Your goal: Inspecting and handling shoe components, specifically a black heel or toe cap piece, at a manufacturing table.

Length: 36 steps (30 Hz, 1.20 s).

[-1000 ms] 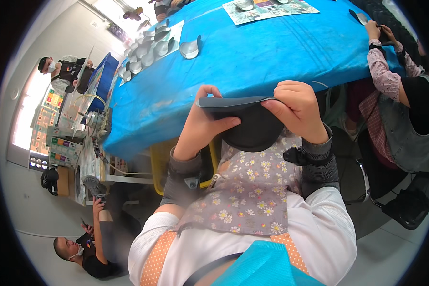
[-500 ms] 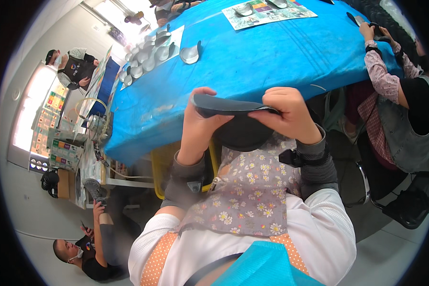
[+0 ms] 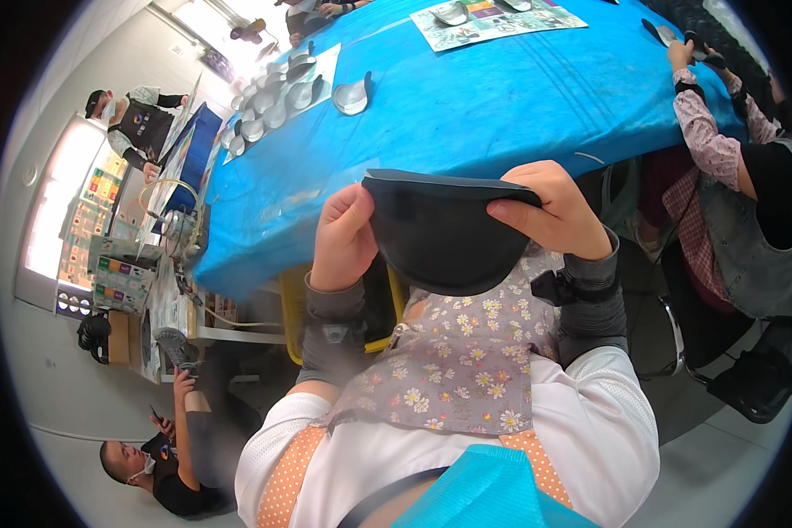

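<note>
A black, smooth, half-round piece [image 3: 449, 233], curved like a cap visor, is held up in front of my flowered apron. Its straight edge faces away from me and its rounded edge hangs toward me. My left hand [image 3: 343, 236] is closed at its left corner, thumb against the edge. At the right corner my right hand [image 3: 559, 209] grips it, thumb on the near face and fingers curled over the top. On the blue-covered table [image 3: 502, 106] lies a single grey curved piece with a dark rim [image 3: 352, 97], beyond my left hand.
Several similar silvery pieces [image 3: 273, 101] cluster on a sheet at the far left. A printed board [image 3: 502, 22] with more lies at the back. A yellow crate [image 3: 292, 308] is below the table edge. Another person's hands [image 3: 682, 55] work at the right; other people are at the left.
The black piece has tilted from nearly edge-on so its broad face shows. My left hand has shifted left to its corner; my right hand has moved slightly right.
</note>
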Available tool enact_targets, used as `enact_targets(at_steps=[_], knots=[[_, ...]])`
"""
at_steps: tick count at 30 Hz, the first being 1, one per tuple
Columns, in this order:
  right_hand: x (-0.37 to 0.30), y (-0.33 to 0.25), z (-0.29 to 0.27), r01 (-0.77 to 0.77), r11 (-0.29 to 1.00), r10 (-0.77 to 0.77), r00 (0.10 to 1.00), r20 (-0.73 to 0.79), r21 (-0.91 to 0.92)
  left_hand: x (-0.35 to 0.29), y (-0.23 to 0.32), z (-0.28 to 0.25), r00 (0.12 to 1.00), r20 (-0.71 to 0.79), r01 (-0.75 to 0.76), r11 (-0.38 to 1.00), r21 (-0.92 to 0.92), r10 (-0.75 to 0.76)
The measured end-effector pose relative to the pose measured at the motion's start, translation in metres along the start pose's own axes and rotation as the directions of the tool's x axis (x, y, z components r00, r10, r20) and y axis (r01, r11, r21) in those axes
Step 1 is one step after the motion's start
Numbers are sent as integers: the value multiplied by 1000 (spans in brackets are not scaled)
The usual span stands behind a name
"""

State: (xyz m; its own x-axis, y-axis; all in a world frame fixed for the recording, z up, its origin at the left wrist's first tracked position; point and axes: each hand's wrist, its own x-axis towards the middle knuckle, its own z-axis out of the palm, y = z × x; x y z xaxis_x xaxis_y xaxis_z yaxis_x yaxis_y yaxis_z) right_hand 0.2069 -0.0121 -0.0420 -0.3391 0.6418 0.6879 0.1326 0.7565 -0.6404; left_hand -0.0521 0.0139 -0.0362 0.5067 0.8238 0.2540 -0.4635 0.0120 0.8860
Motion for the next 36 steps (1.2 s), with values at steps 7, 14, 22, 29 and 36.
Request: enact_targets(at_steps=[7,14,22,29,36], knots=[[2,-6,2,189,918,-243,963,-118,-348,-3,3,8,977,-174,63,603,795,127],[5,0,13,158,906,-263,937,-229,-393,7,-10,24,946,-200,-119,845,521,256],[7,4,24,136,847,-339,884,-324,-515,8,-24,36,973,-169,-29,807,590,159],[9,14,56,82,931,-272,809,-522,-357,11,-38,58,954,-241,-36,868,495,177],[17,8,47,5,944,-98,959,-266,-330,18,-27,39,900,-194,-125,658,743,391]])
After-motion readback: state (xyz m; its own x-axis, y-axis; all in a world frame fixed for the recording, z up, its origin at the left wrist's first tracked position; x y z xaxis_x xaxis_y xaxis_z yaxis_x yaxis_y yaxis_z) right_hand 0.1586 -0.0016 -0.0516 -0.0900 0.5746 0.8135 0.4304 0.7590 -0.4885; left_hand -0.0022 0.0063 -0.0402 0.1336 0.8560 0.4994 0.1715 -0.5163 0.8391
